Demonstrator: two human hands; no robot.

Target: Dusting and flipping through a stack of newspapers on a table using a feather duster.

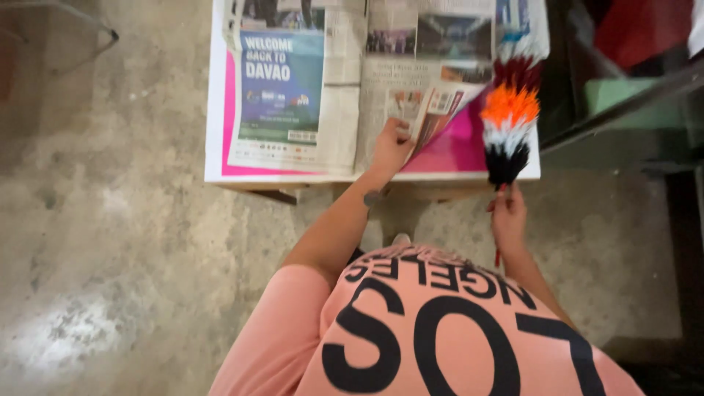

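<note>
Concrete floor, pink table (455, 158): left hand (392, 143) pinches newspaper (433, 110) corner; right hand (508, 216) apparently fisted round feather duster (508, 121) handle.

A small white-edged tabletop (214, 147) with a pink surface fills the upper centre of the frame; spread newspaper sheets (345, 88) cover most of it.

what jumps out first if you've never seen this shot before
The brightest thing is the feather duster, banded orange, white, black and dark red, held by the right hand over the table's right side. Next comes the pink tabletop, bared where the left hand lifts a corner of the newspaper that covers most of it. Around the table lies grey concrete floor.
</note>
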